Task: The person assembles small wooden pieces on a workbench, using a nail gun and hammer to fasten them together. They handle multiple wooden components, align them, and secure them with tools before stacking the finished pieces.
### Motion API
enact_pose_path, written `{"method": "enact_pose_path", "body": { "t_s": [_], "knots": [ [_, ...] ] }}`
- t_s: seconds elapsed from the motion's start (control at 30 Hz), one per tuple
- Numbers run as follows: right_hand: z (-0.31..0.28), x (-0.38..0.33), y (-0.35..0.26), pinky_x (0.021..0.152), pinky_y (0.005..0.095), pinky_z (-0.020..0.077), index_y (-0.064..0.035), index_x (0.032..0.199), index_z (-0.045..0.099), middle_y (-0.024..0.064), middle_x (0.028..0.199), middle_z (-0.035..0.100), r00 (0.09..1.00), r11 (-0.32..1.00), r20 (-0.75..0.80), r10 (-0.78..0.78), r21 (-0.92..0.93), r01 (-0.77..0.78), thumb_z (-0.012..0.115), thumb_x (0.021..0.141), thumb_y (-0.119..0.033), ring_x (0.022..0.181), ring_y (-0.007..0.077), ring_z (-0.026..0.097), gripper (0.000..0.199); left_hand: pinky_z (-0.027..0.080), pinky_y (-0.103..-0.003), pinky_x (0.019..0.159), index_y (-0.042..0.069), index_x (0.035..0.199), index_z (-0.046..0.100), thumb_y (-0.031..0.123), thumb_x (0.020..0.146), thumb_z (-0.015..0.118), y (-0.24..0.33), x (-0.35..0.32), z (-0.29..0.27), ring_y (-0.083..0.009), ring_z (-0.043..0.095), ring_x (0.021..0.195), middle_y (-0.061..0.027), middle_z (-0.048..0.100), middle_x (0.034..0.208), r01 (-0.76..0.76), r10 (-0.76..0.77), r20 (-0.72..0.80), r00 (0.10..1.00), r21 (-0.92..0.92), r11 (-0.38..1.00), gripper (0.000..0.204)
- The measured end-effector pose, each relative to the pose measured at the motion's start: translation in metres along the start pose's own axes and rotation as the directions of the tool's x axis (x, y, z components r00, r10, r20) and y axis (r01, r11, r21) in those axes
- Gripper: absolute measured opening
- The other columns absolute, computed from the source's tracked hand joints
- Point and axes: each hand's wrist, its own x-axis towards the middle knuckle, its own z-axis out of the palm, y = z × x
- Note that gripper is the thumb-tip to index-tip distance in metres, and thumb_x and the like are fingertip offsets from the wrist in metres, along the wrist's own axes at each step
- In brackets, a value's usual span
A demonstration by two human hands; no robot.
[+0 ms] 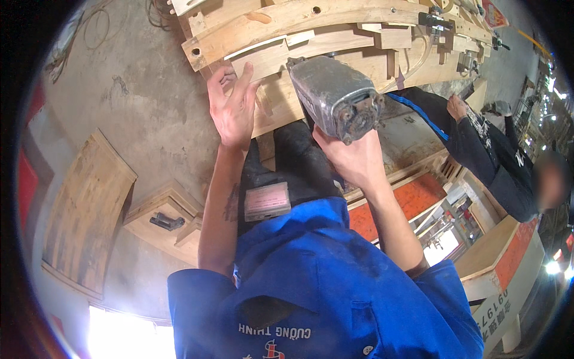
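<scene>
My right hand (pixel 353 158) grips a worn grey pneumatic nail gun (pixel 333 96), its body pointing up toward the curved wooden frame (pixel 299 27) ahead of me. My left hand (pixel 233 107) is spread flat, fingers apart, pressing on a light wooden slat (pixel 272 60) of that frame, just left of the gun's head. The gun's nose is hidden behind its own body. A small pink box (pixel 266 200) sits against my dark trousers below my hands.
Another person in black (pixel 490 155) leans on the same frame at the right. A curved plywood panel (pixel 84 215) and a wooden piece with a black clamp (pixel 166 222) lie on the concrete floor at left. Orange-topped benches (pixel 418 194) stand at right.
</scene>
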Motion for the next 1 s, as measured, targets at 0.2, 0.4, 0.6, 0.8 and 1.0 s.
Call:
{"method": "enact_pose_path", "body": {
  "t_s": [0.2, 0.4, 0.6, 0.8, 1.0],
  "knots": [
    [0.000, 0.013, -0.008, 0.088, 0.0397, 0.0547, -0.0013, 0.107, 0.071, 0.0166, 0.103, 0.074, 0.991, 0.991, 0.000, 0.131, 0.025, -0.131, 0.074, 0.081, -0.009, 0.097, 0.0320, 0.071, 0.028, 0.054, -0.036, 0.085, 0.021, 0.120, 0.076, 0.015, 0.075, 0.087, 0.005, 0.005, -0.004, -0.0246, 0.063, 0.100, -0.0113, 0.059, 0.118, 0.032, -0.032, 0.020, 0.999, -0.026, 0.999, 0.047],
    [0.006, 0.021, -0.005, 0.087, 0.0394, 0.0547, -0.0009, 0.108, 0.070, 0.0171, 0.104, 0.074, 0.986, 0.986, 0.028, 0.166, 0.024, -0.166, 0.074, 0.081, -0.008, 0.098, 0.0323, 0.071, 0.028, 0.056, -0.038, 0.085, 0.017, 0.121, 0.076, 0.000, 0.073, 0.084, 0.006, 0.006, -0.004, -0.0283, 0.062, 0.102, -0.0147, 0.058, 0.117, 0.025, -0.024, 0.017, 1.000, -0.051, 0.998, 0.052],
    [-0.004, 0.006, -0.009, 0.093, 0.0409, 0.0532, -0.0056, 0.110, 0.073, 0.0169, 0.112, 0.074, 0.967, 0.971, 0.119, 0.226, 0.057, -0.234, 0.075, 0.082, -0.013, 0.106, 0.0330, 0.069, 0.029, 0.056, -0.037, 0.084, 0.016, 0.122, 0.075, 0.002, 0.074, 0.085, 0.012, 0.010, -0.006, -0.0281, 0.062, 0.099, -0.0144, 0.059, 0.115, -0.065, 0.056, -0.082, 0.995, -0.120, 0.991, 0.051],
    [-0.037, -0.053, -0.029, 0.088, 0.0370, 0.0547, -0.0023, 0.111, 0.073, 0.0109, 0.103, 0.075, 0.987, 0.970, 0.130, 0.093, -0.235, -0.061, 0.075, 0.088, -0.017, 0.098, 0.0213, 0.071, 0.027, 0.057, -0.037, 0.085, 0.011, 0.123, 0.073, 0.008, 0.079, 0.084, 0.011, 0.011, -0.014, -0.0287, 0.066, 0.100, -0.0138, 0.060, 0.118, 0.147, -0.132, 0.069, 0.989, -0.339, 0.929, 0.045],
    [-0.012, -0.017, -0.024, 0.090, 0.0407, 0.0550, -0.0041, 0.109, 0.073, 0.0133, 0.110, 0.074, 0.987, 0.944, 0.160, -0.029, -0.319, 0.080, 0.077, 0.083, -0.026, 0.103, 0.0294, 0.071, 0.034, 0.056, -0.039, 0.085, 0.006, 0.118, 0.069, 0.016, 0.081, 0.084, -0.003, 0.007, -0.015, -0.0317, 0.069, 0.097, -0.0138, 0.070, 0.109, 0.076, -0.088, -0.050, 0.995, -0.199, 0.977, 0.041]
  ]
}}
